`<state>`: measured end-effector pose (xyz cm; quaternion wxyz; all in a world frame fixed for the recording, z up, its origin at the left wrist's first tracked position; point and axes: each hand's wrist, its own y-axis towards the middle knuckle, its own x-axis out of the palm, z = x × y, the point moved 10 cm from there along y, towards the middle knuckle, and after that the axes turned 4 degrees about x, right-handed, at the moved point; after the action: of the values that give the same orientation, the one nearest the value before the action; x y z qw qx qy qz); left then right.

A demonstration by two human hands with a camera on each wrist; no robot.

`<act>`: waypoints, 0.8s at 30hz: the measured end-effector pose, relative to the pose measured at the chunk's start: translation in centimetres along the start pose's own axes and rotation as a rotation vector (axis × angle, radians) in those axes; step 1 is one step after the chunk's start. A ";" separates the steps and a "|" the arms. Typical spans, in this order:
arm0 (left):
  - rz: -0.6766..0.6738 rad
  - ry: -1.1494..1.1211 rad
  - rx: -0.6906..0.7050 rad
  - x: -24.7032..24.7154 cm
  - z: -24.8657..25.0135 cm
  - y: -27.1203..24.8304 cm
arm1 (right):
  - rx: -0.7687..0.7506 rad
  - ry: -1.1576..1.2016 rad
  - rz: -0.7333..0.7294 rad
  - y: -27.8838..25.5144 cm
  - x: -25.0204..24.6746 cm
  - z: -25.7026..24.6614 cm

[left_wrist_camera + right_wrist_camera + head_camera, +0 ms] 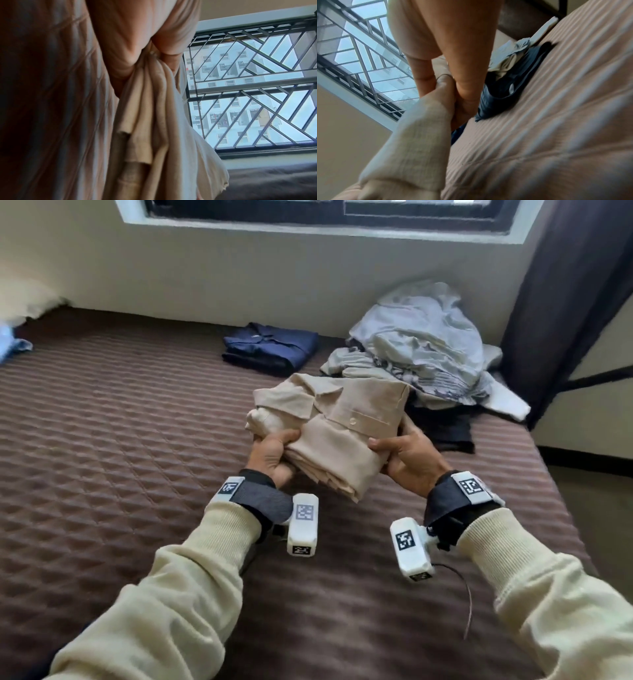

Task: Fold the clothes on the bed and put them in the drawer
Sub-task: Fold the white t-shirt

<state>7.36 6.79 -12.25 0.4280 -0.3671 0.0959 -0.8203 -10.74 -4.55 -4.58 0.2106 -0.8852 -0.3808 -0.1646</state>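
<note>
A folded beige shirt [346,429] with a collar and a buttoned pocket is lifted just above the brown quilted bed [120,440]. My left hand [274,451] grips its left side, thumb on top. On the other side my right hand [404,457] grips the edge, thumb over the fold. In the left wrist view my fingers [137,40] clutch bunched beige cloth [147,121]. The right wrist view shows my fingers [464,60] under the beige fabric [423,135]. No drawer is in view.
A folded navy shirt [270,347] lies near the wall. A heap of pale unfolded clothes [418,347] sits at the back right on a dark garment [445,429]. A pillow [27,302] and a light blue cloth [13,344] lie far left. A dark curtain [565,302] hangs right.
</note>
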 end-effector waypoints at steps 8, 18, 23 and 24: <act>0.091 0.048 0.300 2.3 14.1 17.4 | -0.035 0.125 -0.052 22.4 5.4 -2.4; 0.029 0.304 0.363 6.7 25.3 29.4 | -0.214 -0.028 0.081 38.6 10.0 -8.6; 0.116 0.647 0.211 6.0 26.5 32.5 | -0.191 -0.083 0.227 44.3 9.5 -8.0; 0.107 0.713 0.163 5.3 25.7 33.1 | -0.150 -0.168 0.260 44.6 8.9 -6.7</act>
<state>43.93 -13.66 -6.75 0.4375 -0.0173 0.1926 -0.8782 27.40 -30.24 -5.88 0.1307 -0.9509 -0.2659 -0.0892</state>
